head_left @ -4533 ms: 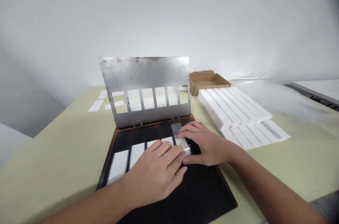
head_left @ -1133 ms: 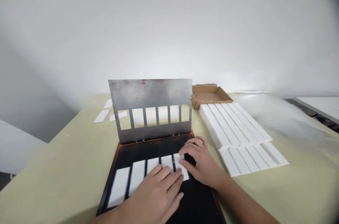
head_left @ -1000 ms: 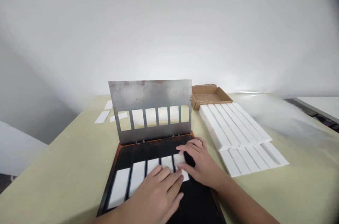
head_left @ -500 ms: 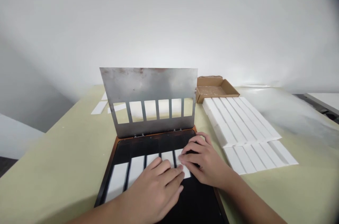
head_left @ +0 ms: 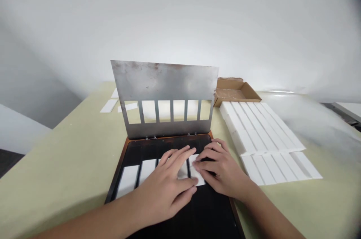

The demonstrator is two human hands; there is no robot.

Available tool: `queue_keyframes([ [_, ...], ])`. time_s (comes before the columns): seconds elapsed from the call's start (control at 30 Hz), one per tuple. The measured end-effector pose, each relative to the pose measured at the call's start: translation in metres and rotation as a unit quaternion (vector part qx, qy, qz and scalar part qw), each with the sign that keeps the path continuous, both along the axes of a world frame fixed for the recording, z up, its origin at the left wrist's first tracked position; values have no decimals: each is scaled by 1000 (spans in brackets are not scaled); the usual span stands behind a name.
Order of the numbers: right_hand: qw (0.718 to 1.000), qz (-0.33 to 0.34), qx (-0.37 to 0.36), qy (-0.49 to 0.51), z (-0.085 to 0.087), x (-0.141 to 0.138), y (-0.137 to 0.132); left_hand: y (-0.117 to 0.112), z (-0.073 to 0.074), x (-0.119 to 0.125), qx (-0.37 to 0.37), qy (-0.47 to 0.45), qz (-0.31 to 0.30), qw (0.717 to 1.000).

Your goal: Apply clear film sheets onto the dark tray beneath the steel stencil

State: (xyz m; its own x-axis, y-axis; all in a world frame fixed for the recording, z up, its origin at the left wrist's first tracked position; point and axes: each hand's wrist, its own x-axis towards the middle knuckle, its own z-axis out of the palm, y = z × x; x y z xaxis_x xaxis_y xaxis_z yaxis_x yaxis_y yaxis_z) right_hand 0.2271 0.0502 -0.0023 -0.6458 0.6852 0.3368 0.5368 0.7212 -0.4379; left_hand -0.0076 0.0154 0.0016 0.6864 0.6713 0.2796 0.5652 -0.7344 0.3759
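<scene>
A black tray [head_left: 135, 148] with a brown rim lies before me, its metal stencil lid [head_left: 165, 81] standing upright at the back. White rectangular strips [head_left: 128, 179] lie side by side in the tray's slots. My left hand [head_left: 166, 188] rests flat on the middle strips, fingers stretched out. My right hand [head_left: 221, 169] lies beside it, fingers curled, fingertips pressing on the rightmost white strip [head_left: 197, 173].
Rows of white strips [head_left: 256, 128] lie on the green table [head_left: 70, 152] to the right of the tray. An open cardboard box [head_left: 235, 90] stands behind them. A few loose white strips [head_left: 108, 105] lie at the back left. A white wall rises behind.
My left hand has slid forward over the strips and its fingers have spread. The right hand stays on the rightmost strip. The view has shifted slightly.
</scene>
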Motion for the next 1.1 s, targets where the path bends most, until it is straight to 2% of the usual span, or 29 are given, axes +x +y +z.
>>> queue_keyframes([
  [0.13, 1000, 1, -6, 3, -3, 0, 0, 1, -4, -2, -22, 13, -19, 999],
  [0.27, 1000, 9, -21, 15, 0, 1, -1, 3, -4, -3, -11, 19, -34, 999],
  [0.4, 995, 19, -51, 80, 1, 2, -2, 3, -5, -3, 26, 30, -49, 998],
  [0.5, 992, -21, -35, 122, 0, 1, -1, 0, -8, 0, 78, 38, -53, 995],
  [0.57, 993, -38, -25, 113, -2, 1, 0, -2, -10, 3, 113, 40, -55, 991],
  [0.63, 995, -22, -35, 93, -3, 0, -1, -5, -10, 5, 128, 44, -63, 989],
  [0.73, 993, -3, -46, 107, -4, -1, -3, -5, -6, 5, 114, 43, -56, 991],
  [0.8, 992, -19, -31, 122, -4, -3, -5, -4, -2, 3, 101, 36, -41, 993],
  [0.97, 997, -47, -15, 53, 7, -9, -10, -4, 3, -2, 81, 48, -41, 995],
  [1.1, 998, -57, -21, 1, 21, -10, -24, -3, 4, 0, 109, 95, -49, 988],
])
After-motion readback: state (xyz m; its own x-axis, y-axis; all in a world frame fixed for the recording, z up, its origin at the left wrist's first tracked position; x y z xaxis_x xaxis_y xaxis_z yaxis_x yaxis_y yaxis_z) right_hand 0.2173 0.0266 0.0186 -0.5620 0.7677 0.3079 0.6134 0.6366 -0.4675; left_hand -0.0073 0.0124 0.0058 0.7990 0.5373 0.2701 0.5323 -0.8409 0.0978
